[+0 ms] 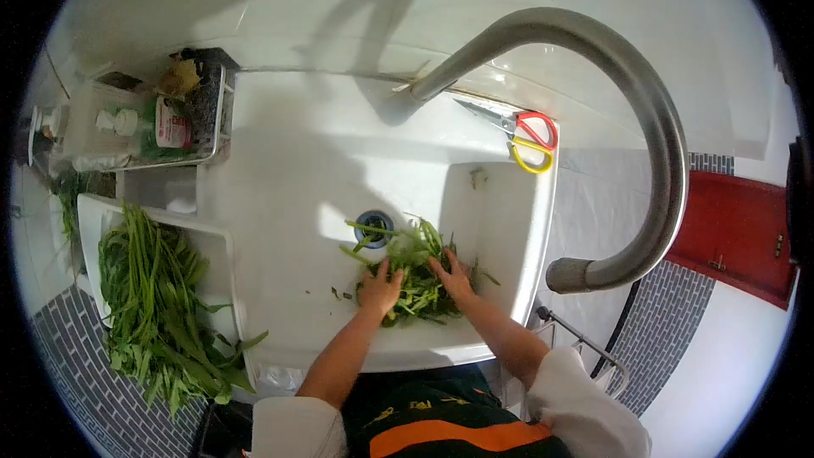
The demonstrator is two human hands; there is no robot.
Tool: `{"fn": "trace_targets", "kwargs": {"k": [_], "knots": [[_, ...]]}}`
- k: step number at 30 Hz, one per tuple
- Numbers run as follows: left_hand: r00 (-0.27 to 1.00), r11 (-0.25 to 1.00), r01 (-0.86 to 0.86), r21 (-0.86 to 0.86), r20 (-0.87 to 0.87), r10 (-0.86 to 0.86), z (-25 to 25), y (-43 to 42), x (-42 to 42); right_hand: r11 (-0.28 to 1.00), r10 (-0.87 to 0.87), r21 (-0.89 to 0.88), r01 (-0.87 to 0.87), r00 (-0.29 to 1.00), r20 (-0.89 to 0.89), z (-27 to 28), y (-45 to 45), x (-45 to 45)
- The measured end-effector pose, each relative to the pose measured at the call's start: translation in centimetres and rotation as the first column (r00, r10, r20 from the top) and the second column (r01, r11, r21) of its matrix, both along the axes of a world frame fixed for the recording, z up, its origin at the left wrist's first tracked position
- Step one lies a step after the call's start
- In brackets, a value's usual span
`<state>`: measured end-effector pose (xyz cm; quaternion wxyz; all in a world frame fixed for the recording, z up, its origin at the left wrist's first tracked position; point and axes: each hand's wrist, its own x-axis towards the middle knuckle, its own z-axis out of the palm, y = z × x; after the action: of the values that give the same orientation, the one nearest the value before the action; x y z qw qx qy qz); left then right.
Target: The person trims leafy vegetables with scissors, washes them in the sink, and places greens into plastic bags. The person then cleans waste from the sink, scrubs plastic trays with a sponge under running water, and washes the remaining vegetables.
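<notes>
Left hand [381,290], right hand [455,280]: fingers spread wide on heaped greens [415,276], already in sink [288,259]; larger leafy bunch [153,288], untouched, in side tub [236,282].

Both hands [381,288] [454,278] reach forward, lowered, fingers spread, forearms angled inward.

Bright room here, light coming in from the right, and the tap [627,64] throws a curved shadow onto the pale wall [254,30]! Grey shade covers the left of the sink [280,170], while its right rim glares near-white. Fine detail in the greens [415,280] looks soft. Wide-lens bending everywhere, tiles [80,339] curving, corners swallowed in black.
</notes>
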<state>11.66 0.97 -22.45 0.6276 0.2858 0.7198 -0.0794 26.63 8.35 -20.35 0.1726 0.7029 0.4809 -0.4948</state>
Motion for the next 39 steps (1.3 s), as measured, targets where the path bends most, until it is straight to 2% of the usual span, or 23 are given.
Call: {"fn": "trace_targets", "kwargs": {"k": [1, 3, 5, 6, 8, 10, 12, 14, 17, 20, 22, 24, 27, 28, 29, 31, 33, 34, 35, 36, 37, 38, 39], "knots": [[0.990, 0.994, 0.091, 0.061, 0.106, -0.097, -0.6, 0.1, 0.8, 0.988, -0.125, -0.096, 0.121, 0.991, -0.038, 0.2, -0.5, -0.2], [0.961, 0.978, 0.157, 0.136, 0.206, -0.183, -3.4, 0.0, 3.1, 0.983, -0.129, -0.140, 0.118, 0.989, -0.074, -0.1, -0.8, -1.0], [0.846, 0.886, -0.456, 0.084, 0.351, 0.402, -5.9, -1.0, 5.8, 0.945, -0.238, -0.268, 0.187, 0.956, -0.173, 0.2, -0.3, -1.6], [0.842, 0.881, -0.466, 0.085, 0.350, 0.411, -5.5, -0.4, 5.9, 0.948, -0.227, -0.267, 0.175, 0.958, -0.175, 0.0, -0.3, -1.6], [0.257, 0.424, -0.841, -0.336, 0.441, 0.860, -2.4, 1.5, 4.2, 0.933, -0.291, -0.318, 0.171, 0.877, -0.383, -0.4, -0.5, -1.8], [0.304, 0.460, -0.798, -0.390, 0.398, 0.866, 1.3, 2.3, 1.9, 0.925, -0.287, -0.362, 0.113, 0.832, -0.474, -0.4, -0.5, -1.7], [0.254, 0.407, -0.802, -0.437, 0.367, 0.895, 1.0, 2.5, 1.4, 0.929, 0.173, -0.223, -0.295, 0.878, -0.446, -1.4, -0.4, -1.4], [0.186, 0.284, -0.865, -0.413, 0.262, 0.947, 2.0, 2.6, 1.5, 0.925, 0.209, -0.192, -0.327, 0.862, -0.462, -2.3, -0.5, -1.1], [0.091, 0.302, -0.849, -0.434, 0.444, 0.891, -0.8, 1.5, 1.9, 0.918, 0.256, -0.123, -0.376, 0.802, -0.540, -4.5, -1.0, -0.3], [-0.024, 0.283, -0.856, -0.434, 0.579, 0.815, -0.7, 1.8, 1.8, 0.920, 0.098, -0.251, -0.302, 0.797, -0.596, -2.6, -1.0, -1.7], [0.334, 0.428, -0.856, -0.289, 0.323, 0.885, 1.9, 2.8, 1.7, 0.950, 0.237, -0.070, -0.304, 0.850, -0.471, -2.9, -1.6, -2.1], [0.396, 0.493, -0.849, -0.191, 0.390, 0.831, 4.0, 2.5, 1.8, 0.946, 0.305, 0.028, -0.322, 0.863, -0.402, -3.6, -2.0, -2.3], [0.559, 0.650, -0.758, 0.063, 0.577, 0.595, 4.6, 1.2, 2.5, 0.981, 0.135, -0.060, -0.185, 0.869, -0.476, -4.9, -1.3, -1.4], [0.529, 0.582, -0.803, 0.132, 0.606, 0.593, 4.0, 0.3, 3.7, 0.986, 0.110, -0.046, -0.160, 0.834, -0.540, -6.0, -0.7, -0.4], [0.785, 0.723, -0.595, 0.351, 0.445, 0.431, 4.1, 0.0, 4.6, 0.990, 0.083, -0.039, -0.133, 0.796, -0.599, -7.1, -0.1, 1.0], [0.946, 0.799, -0.320, 0.509, 0.220, 0.239, 6.7, -1.2, 4.3, 0.997, 0.031, -0.024, -0.068, 0.712, -0.702, -9.0, 1.3, 3.8], [0.964, 0.669, -0.176, 0.722, -0.011, 0.265, 14.6, -2.9, 2.4, 0.999, -0.004, 0.024, 0.035, 0.644, -0.765, -6.8, 1.7, 3.7], [0.961, 0.659, -0.184, 0.729, -0.009, 0.278, 15.3, -4.2, 2.0, 0.993, -0.014, 0.063, 0.101, 0.622, -0.783, -3.9, 1.6, 2.5], [0.958, 0.532, -0.194, 0.824, 0.041, 0.285, 15.8, -6.1, 1.6, 0.973, -0.024, 0.126, 0.195, 0.625, -0.780, 2.2, 0.9, -0.9], [0.953, 0.397, -0.200, 0.896, 0.084, 0.291, 16.1, -8.2, 1.1, 0.966, -0.103, 0.096, 0.240, 0.697, -0.709, 2.4, 1.4, -0.2], [0.948, 0.332, -0.181, 0.926, 0.075, 0.310, 16.5, -10.2, 0.5, 0.949, -0.112, 0.113, 0.293, 0.652, -0.750, 5.3, 0.8, -1.5], [0.940, 0.333, -0.186, 0.924, 0.069, 0.334, 16.9, -12.5, -0.4, 0.945, -0.147, 0.073, 0.319, 0.615, -0.774, 2.3, 2.4, 0.9], [0.931, 0.294, -0.216, 0.931, 0.105, 0.350, 17.4, -14.7, -1.5, 0.935, -0.145, 0.073, 0.348, 0.559, -0.816, 6.8, 0.1, -2.0]]}}
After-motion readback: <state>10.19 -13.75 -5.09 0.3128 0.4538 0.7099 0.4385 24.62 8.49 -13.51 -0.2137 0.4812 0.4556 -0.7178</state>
